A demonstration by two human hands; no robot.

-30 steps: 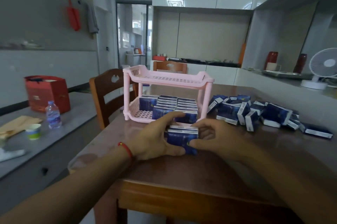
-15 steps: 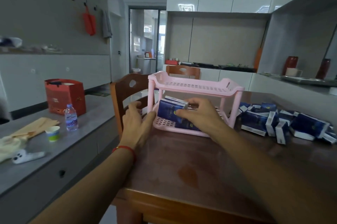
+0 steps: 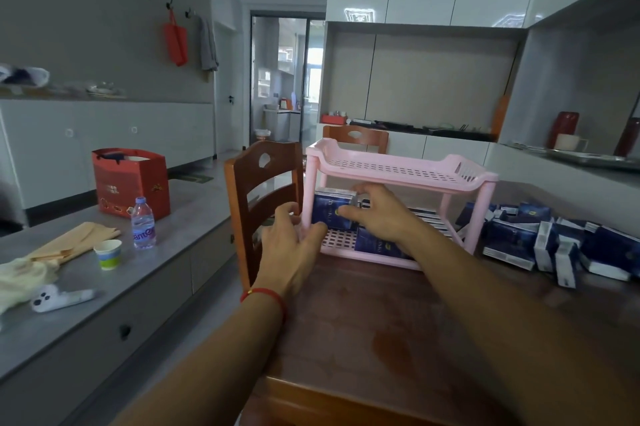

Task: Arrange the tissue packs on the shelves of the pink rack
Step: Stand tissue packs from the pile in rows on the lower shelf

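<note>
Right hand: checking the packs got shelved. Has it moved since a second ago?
Yes. The right hand went from the table in front of the pink rack onto its lower shelf.

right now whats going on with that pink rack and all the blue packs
A person is filling the pink rack with tissue packs. The right hand reaches into the lower shelf and holds a blue pack upright at its left end; other packs already lie on that shelf. The left hand rests against the rack's front left leg. The top shelf holds nothing visible. A loose pile of packs waits on the table to the right.
</note>
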